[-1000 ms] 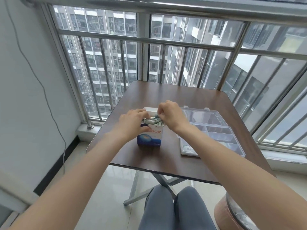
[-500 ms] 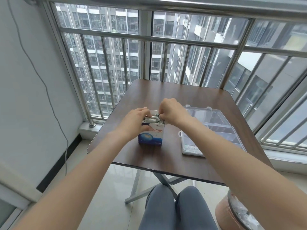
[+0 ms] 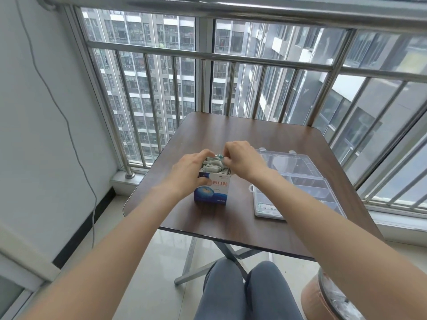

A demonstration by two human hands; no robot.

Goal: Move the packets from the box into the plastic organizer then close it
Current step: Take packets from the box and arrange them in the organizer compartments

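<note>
On the surface, our left hand still held the box; our right hand had pinched packets higher, ready for the organizer.

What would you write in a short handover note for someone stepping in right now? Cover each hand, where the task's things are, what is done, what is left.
Left hand grips the side of the box, steadying it.
Right hand pinches packets at the box's open top.
Plastic organizer lies open on the table, right of the box; no packets visible in it.
Left: move the packets across, close the lid.
</note>
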